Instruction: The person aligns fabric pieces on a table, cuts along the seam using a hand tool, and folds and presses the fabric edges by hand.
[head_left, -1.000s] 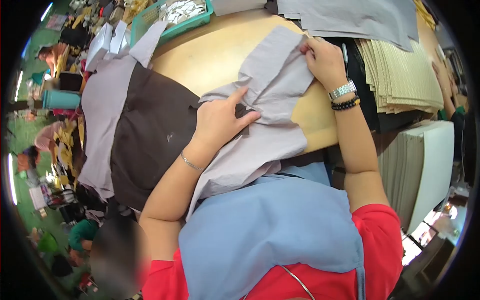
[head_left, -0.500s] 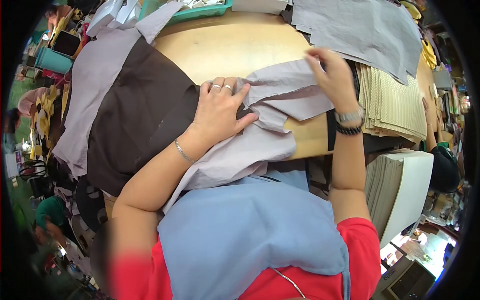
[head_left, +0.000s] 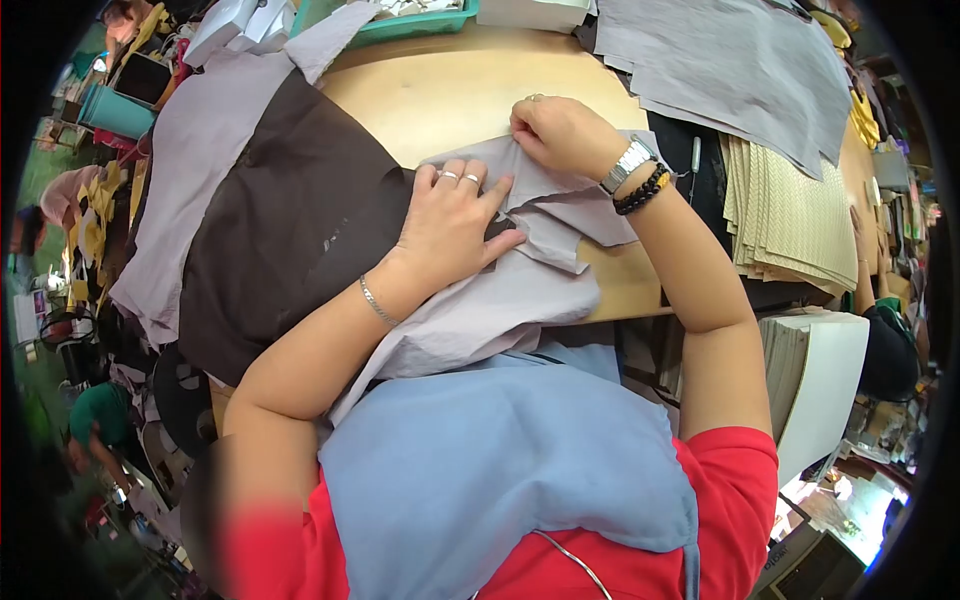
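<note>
My left hand (head_left: 448,218) lies flat on a dark brown cloth (head_left: 300,190) and the light grey cloth (head_left: 480,305) beside it, its thumb apart from the fingers. It wears two rings. Curled at the far edge of the grey cloth is my right hand (head_left: 568,138), with its fingertips pinched on that edge. The grey cloth is creased and folded between the two hands, and part of it hangs over the table's near edge against a blue apron (head_left: 500,430).
Cream patterned sheets (head_left: 780,215) are stacked at the right, with grey cloth pieces (head_left: 730,75) behind them. A green tray (head_left: 400,28) and a white box (head_left: 530,12) stand at the back of the wooden table (head_left: 480,80). Other people are visible at both sides.
My right hand has moved left and down onto the far edge of the grey cloth, its fingers closing there. My left hand has stayed nearly in place on the cloth.
</note>
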